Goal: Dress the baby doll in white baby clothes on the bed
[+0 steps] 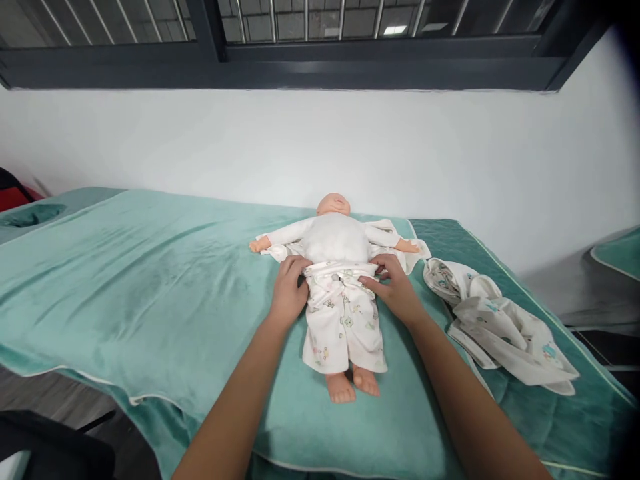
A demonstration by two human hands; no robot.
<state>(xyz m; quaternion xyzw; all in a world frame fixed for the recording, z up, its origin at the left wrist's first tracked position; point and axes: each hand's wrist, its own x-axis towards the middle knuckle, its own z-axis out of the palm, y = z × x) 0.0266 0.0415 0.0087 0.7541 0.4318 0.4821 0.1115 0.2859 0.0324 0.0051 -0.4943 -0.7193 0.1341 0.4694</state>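
Note:
A baby doll (336, 239) lies on its back on the green bed cover, arms spread and feet toward me. It wears white printed pants (344, 320) that reach its ankles, below a plain white upper body. My left hand (291, 287) grips the waistband at the doll's hip, fingers curled over the edge. On the opposite hip, my right hand (393, 283) pinches the same waistband between thumb and fingers. Under the doll's shoulders and arms a pale printed cloth (413, 248) is spread out.
To the right lies a crumpled white printed garment (505, 327). The green cover (165, 287) stretches far to the left. Behind the bed rise a white wall (200, 143) and a barred window with a dark frame (350, 75). A black object (55, 443) stands at lower left.

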